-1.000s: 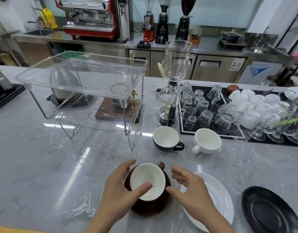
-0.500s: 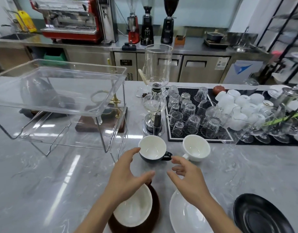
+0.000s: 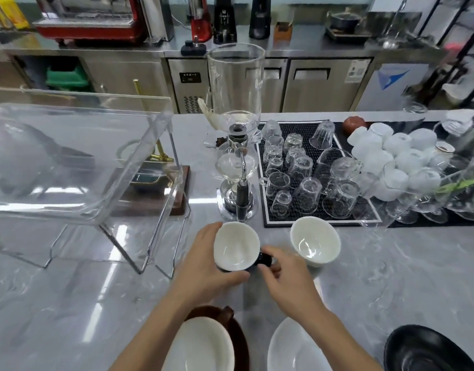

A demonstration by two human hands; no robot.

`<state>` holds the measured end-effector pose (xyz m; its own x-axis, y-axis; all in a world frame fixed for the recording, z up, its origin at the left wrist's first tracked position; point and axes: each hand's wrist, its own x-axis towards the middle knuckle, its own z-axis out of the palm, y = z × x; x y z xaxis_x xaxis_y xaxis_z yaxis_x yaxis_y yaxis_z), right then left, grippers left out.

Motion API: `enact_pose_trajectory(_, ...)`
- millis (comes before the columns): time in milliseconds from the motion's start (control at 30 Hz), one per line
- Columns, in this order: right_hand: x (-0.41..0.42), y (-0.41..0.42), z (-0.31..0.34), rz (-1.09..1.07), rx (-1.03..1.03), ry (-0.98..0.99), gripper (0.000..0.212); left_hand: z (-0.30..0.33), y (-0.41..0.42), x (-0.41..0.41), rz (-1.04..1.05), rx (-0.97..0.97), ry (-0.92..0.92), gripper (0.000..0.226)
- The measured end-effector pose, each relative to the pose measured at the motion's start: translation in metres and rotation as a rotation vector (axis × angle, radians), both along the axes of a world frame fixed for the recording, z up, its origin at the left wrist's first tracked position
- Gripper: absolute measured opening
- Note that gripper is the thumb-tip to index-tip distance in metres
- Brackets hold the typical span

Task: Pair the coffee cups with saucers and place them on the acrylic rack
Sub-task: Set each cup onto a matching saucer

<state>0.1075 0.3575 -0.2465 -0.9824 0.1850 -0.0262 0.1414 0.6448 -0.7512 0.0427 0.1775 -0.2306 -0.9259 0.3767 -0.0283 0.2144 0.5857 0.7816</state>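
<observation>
While one brown cup (image 3: pixel 201 344) sits paired on its brown saucer (image 3: pixel 240 341) at 6 o'clock, nearest the viewer, the white saucer (image 3: pixel 289 349) and black saucer (image 3: pixel 428 352) toward 5 o'clock lie bare. Farther out, the left hand (image 3: pixel 203 266) wraps the black cup (image 3: pixel 236 249) at centre, and the right hand (image 3: pixel 286 279) fingers pinch its handle. One white cup (image 3: pixel 315 241) waits at 1 o'clock on the tabletop (image 3: pixel 70 303). At 10 o'clock the acrylic rack (image 3: pixel 78 156) carries no pairs: three cups, three saucers, one pairing done, I judge.
</observation>
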Motion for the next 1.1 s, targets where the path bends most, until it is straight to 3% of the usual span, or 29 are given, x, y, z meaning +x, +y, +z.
enact_pose_trajectory(300, -0.015, 0.000, -0.018, -0.043, 0.023, -0.066, 0.015, -0.005, 0.009, -0.013, -0.060, -0.033, -0.037, 0.115)
enact_pose_trajectory(800, 0.033, 0.005, 0.017, -0.133, -0.241, 0.065, 0.022, 0.030, 0.005, 0.038, -0.015, 0.057, 0.155, 0.088)
enact_pose_trajectory(967, 0.063, 0.018, 0.036, -0.211, -0.298, 0.114, 0.041, 0.038, 0.017, 0.055, -0.068, 0.107, 0.169, 0.097)
enact_pose_trajectory(1100, 0.085, 0.038, 0.047, -0.255, -0.296, 0.141, 0.041, 0.038, 0.029, 0.067, -0.121, 0.160, 0.110, 0.106)
